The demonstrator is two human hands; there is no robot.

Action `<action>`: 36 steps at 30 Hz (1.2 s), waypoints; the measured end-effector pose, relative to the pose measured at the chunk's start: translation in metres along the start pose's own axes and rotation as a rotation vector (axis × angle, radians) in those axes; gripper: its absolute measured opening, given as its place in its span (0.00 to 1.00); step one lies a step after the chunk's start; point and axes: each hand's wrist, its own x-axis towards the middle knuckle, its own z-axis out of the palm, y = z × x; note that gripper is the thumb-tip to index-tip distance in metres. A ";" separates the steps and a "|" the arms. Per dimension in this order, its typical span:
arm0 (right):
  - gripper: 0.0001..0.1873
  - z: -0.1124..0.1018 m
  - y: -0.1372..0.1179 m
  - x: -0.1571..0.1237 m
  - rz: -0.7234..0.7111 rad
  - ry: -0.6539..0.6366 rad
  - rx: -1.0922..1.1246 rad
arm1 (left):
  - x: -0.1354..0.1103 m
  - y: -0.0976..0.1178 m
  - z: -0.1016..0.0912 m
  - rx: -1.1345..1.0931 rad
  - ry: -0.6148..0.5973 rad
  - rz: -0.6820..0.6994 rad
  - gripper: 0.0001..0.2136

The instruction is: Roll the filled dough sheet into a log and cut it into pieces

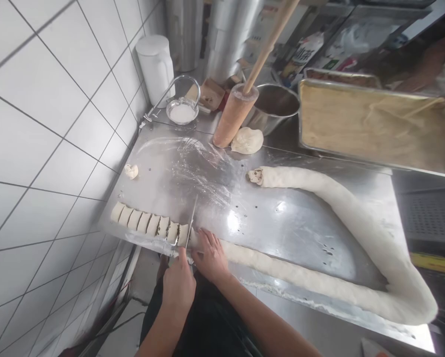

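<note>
In my left hand (179,282) is a knife (192,220), its handle hidden in my closed fingers and its thin blade pointing away across the dough. My right hand (212,257) lies over the end of a long filled dough roll (297,272) just right of the blade, thumb on the near side and fingers on top. Left of the blade, several cut dough pieces (143,223) sit in a row along the table's near edge. The roll runs right, bends at the far corner and comes back to an end with dark filling showing.
A small dough piece (132,171) lies on the steel table (282,223) by the tiled wall. Behind stand a white jug (155,67), a flour bowl (182,113), a wooden rolling pin (235,114), a dough lump (248,141), a metal pot (276,106) and a lined tray (371,124).
</note>
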 end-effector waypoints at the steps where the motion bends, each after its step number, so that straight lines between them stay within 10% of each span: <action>1: 0.31 -0.005 0.005 -0.002 -0.005 0.014 -0.007 | -0.005 0.002 -0.006 0.001 -0.023 -0.002 0.23; 11: 0.25 -0.020 0.008 -0.007 0.119 -0.006 -0.017 | -0.049 0.025 0.002 0.017 -0.171 -0.056 0.25; 18: 0.26 -0.013 0.012 -0.013 0.076 0.016 -0.031 | -0.021 0.029 0.032 0.078 -0.111 -0.054 0.25; 28: 0.25 -0.046 0.045 -0.030 0.065 -0.002 -0.029 | -0.045 0.054 0.004 0.018 -0.099 0.004 0.23; 36: 0.25 -0.035 0.042 -0.032 0.102 0.026 -0.046 | -0.064 0.058 0.043 0.056 -0.164 -0.071 0.27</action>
